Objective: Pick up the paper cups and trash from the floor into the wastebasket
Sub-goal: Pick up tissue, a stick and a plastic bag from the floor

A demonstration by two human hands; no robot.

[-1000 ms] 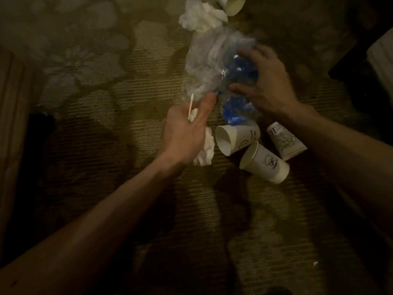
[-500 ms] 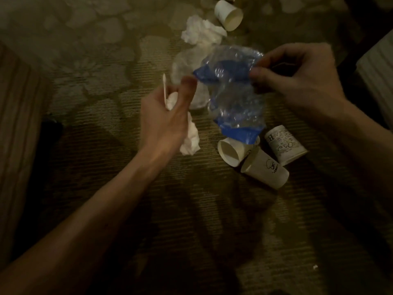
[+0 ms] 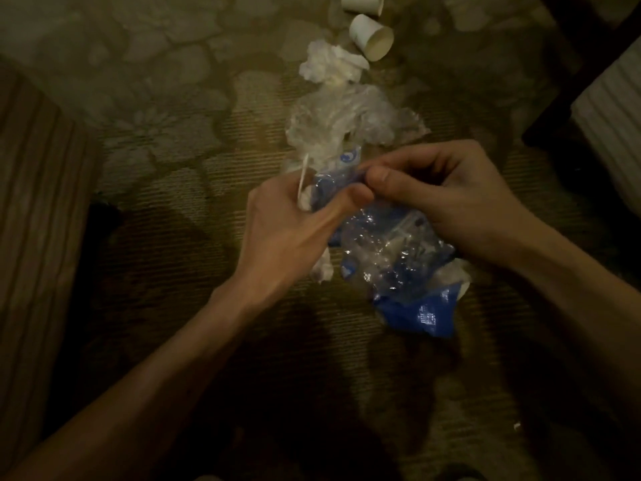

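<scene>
Clearly the gathering step is in hand: loose trash is being collected off the carpet, and none of it can go to the wastebasket yet, since that is nowhere in view. Both hands meet on a crumpled blue and clear plastic bag held above the floor. The right hand pinches the bag's upper edge between thumb and curled fingers. The left hand presses its thumb on the same edge just beside it, while its other fingers curl round a cotton swab that sticks up and a wad of tissue that hangs below the palm. So both hands are full, their fingers narrow and holding

Farther off on the floor lie a clear plastic film, a white tissue touching its far side, then a paper cup on its side and a second cup cut by the top edge. A white rim peeks from behind the bag's lower end; too little shows to say what it is

The next move probably calls for passing the bag wholly into one hand, likely the left with its other scraps, so the right is free to reach for the film, the tissue and the cups. The bag looks slippery and springy, so it would need a firm squeeze, without letting the swab drop
</scene>
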